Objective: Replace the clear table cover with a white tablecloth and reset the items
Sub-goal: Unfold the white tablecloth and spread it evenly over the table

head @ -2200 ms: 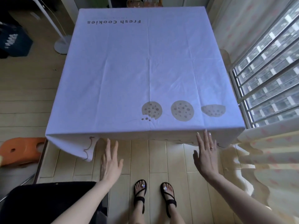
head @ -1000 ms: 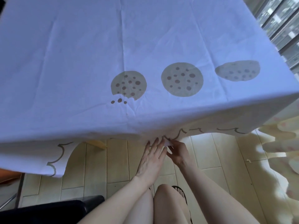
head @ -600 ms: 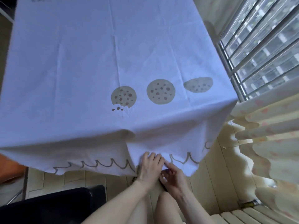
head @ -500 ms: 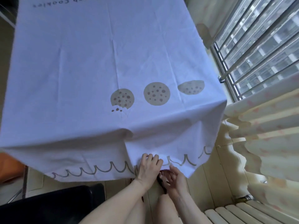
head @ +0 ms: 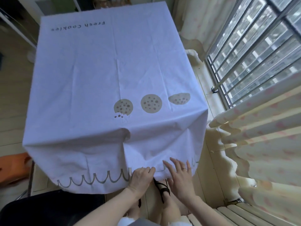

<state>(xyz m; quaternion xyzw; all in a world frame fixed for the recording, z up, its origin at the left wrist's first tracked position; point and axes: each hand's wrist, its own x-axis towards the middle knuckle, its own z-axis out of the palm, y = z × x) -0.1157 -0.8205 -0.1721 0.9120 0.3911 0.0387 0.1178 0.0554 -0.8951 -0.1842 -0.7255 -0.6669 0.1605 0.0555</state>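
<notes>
Gripping the hanging near hem of the white tablecloth (head: 114, 70) with the left hand (head: 140, 176), fingers (head: 149, 169) curled on fabric. Resting the right hand (head: 180, 174) beside it, fingers straight, spread on cloth draped over the tabletop.

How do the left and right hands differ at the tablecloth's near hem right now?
The left hand curls its fingers round the hem of the white tablecloth in a grip. The right hand has its fingers straight and spread against the hanging cloth. The right hand wears a ring, and the left hand shows none. Both are side by side at the near hanging hem.
</notes>
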